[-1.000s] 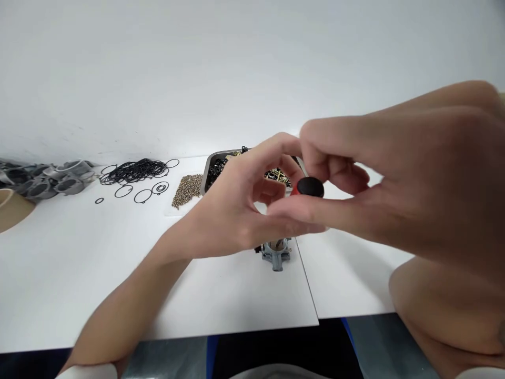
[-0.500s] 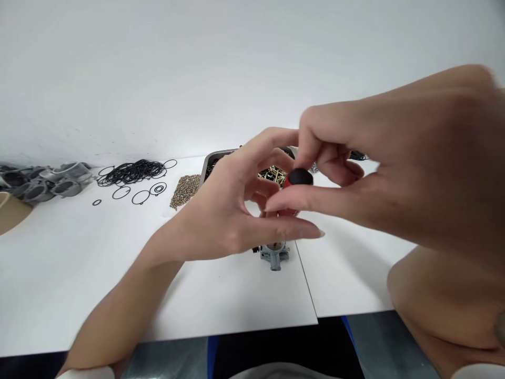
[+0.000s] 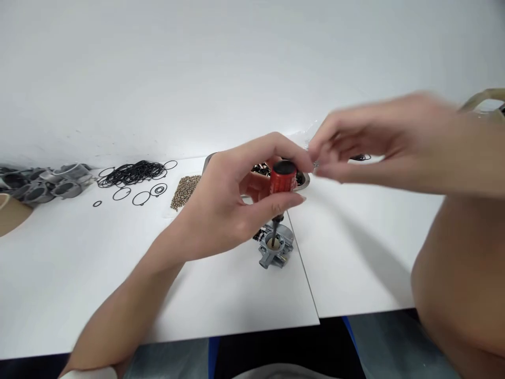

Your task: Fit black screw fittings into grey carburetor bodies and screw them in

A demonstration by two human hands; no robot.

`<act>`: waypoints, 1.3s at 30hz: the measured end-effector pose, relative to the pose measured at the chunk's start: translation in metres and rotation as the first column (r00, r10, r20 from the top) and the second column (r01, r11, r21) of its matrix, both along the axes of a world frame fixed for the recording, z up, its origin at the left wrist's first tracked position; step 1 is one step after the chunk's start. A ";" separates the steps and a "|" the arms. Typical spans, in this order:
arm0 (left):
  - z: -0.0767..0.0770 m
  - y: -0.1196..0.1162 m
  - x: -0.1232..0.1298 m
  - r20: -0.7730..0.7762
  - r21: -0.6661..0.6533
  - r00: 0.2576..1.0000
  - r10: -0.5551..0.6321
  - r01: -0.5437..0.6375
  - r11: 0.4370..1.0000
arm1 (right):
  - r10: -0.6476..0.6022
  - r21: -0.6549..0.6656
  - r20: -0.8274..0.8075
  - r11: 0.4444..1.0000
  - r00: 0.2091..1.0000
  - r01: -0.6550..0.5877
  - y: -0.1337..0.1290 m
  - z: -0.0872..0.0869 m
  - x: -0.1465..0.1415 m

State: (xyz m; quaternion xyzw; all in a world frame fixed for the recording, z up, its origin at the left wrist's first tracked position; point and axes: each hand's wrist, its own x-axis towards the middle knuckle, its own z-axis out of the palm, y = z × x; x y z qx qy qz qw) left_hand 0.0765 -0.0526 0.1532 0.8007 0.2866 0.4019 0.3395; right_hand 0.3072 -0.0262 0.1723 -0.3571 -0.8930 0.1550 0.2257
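Observation:
My left hand (image 3: 232,205) is closed round the red, black-capped handle of a screwdriver (image 3: 283,181), which it holds nearly upright. The dark shaft points down into the round opening of a grey metal carburetor (image 3: 276,246) lying on the table; exactly what the tip touches is hidden inside. To the right of the handle, my right hand (image 3: 379,142) is off the screwdriver, its fingertips close to my left index finger. Motion blurs the right fingers, so whether they hold anything does not show.
Behind my left hand is a metal tray (image 3: 305,181) with small parts. Leftward lie a pile of brass-coloured pieces (image 3: 184,191), black rubber rings (image 3: 134,173) and grey metal castings (image 3: 51,181). A beige container (image 3: 11,213) stands at the left edge. A seam crosses the white table (image 3: 221,300).
My right hand has let go of the screwdriver's top and moved right. The handle now sits in my left hand's grip, and the carburetor appears turned and more in view.

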 end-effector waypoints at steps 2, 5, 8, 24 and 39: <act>0.003 -0.001 -0.002 -0.037 0.025 0.999 0.029 -0.028 0.999 | 0.089 -0.198 0.150 0.978 0.985 -0.059 0.002 -0.030 -0.008; 0.005 0.000 -0.004 -0.054 0.023 0.998 0.016 -0.015 1.000 | 0.101 -0.343 0.162 0.939 0.982 -0.040 -0.011 -0.080 -0.031; 0.003 0.003 -0.004 0.017 -0.017 1.000 0.007 -0.006 1.000 | 0.044 -0.334 0.140 0.943 0.989 0.005 -0.030 -0.114 -0.049; 0.016 -0.009 -0.018 0.024 -0.085 0.997 -0.071 0.073 0.994 | -0.014 -0.414 0.002 0.910 1.000 0.013 -0.038 -0.113 -0.039; 0.035 -0.023 -0.040 0.134 0.092 0.988 0.074 -0.087 0.992 | -0.423 0.030 0.136 0.906 0.896 0.423 0.039 -0.113 0.218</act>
